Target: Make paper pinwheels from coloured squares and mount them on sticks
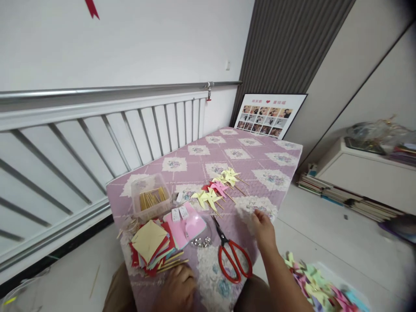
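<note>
My left hand (pixel 178 287) rests on the tablecloth at the near edge, fingers curled under, just below some loose thin wooden sticks (pixel 172 262). What it holds, if anything, is hidden. My right hand (pixel 262 226) is over the right side of the table with thumb and fingers pinched together; nothing can be made out between them. Between the hands lie red-handled scissors (pixel 234 258), blades slightly apart. Beyond them several paper pinwheels on sticks (pixel 211 199) lie in yellow, pink and red. A stack of coloured paper squares (pixel 150 242) sits above my left hand.
A clear plastic box of sticks (pixel 152 197) stands at the left. Pink sheets (pixel 177 229) lie beside a clear dish of small metal pieces (pixel 201 242). More pinwheels (pixel 320 284) fill a container on the floor at right. A white radiator (pixel 146 130) borders the table's far-left side.
</note>
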A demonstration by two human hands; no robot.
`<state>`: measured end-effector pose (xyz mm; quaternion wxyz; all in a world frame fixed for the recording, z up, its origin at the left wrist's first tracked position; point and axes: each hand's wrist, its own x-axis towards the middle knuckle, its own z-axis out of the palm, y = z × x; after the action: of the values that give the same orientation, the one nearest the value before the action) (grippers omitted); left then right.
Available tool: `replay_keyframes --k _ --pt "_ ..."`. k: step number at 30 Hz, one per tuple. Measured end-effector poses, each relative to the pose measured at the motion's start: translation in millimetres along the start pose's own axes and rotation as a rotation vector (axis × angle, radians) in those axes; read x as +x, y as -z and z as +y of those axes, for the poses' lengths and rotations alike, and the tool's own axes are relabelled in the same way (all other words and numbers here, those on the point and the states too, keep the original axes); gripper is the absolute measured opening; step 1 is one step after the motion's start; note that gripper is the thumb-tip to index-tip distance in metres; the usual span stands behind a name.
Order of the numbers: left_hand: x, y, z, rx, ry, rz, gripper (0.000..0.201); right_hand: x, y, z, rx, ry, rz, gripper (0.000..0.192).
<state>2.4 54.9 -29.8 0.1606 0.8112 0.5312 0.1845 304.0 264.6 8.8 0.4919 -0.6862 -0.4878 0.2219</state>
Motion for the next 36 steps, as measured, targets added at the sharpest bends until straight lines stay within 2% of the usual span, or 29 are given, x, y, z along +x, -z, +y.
replay_keyframes --k 3,8,11,13,20,25,30,33,36 --pt "0.8 10.2 7.4 -0.006 0.013 0.007 0.016 -62.0 0.5 -10.6 0.003 0.007 -0.042 0.048" --pt "8.5 16.9 8.0 0.049 0.04 -0.039 0.011 -165.9 -20.4 -31.0 0.169 0.074 -0.291 0.036" --pt "10.4 18.9 6.9 0.087 0.019 -0.044 0.009 -209.5 -37.9 -39.3 0.205 0.119 -0.367 0.031" --pt "9.8 20.1 6.3 0.098 0.007 -0.038 0.009 -227.2 -47.1 -41.2 0.147 0.135 -0.365 0.028" --pt "7.7 21.2 1.3 0.094 -0.024 -0.026 0.013 -241.7 -59.8 -41.0 -0.105 0.315 -0.358 0.026" --pt "3.3 25.4 0.2 0.061 -0.057 -0.006 0.012 -241.9 -63.7 -40.9 -0.161 0.332 -0.36 0.028" --pt "-14.1 31.2 1.0 -0.073 -0.055 0.029 0.016 -241.3 -64.2 -40.6 -0.164 0.352 -0.372 0.027" --pt "-29.5 41.2 -2.9 -0.154 -0.035 0.085 0.021 -240.1 -64.4 -40.0 -0.161 0.372 -0.373 0.027" --pt "-41.7 62.4 -16.5 -0.179 0.051 0.235 0.023 -239.3 -65.5 -38.9 -0.163 0.385 -0.373 0.026"
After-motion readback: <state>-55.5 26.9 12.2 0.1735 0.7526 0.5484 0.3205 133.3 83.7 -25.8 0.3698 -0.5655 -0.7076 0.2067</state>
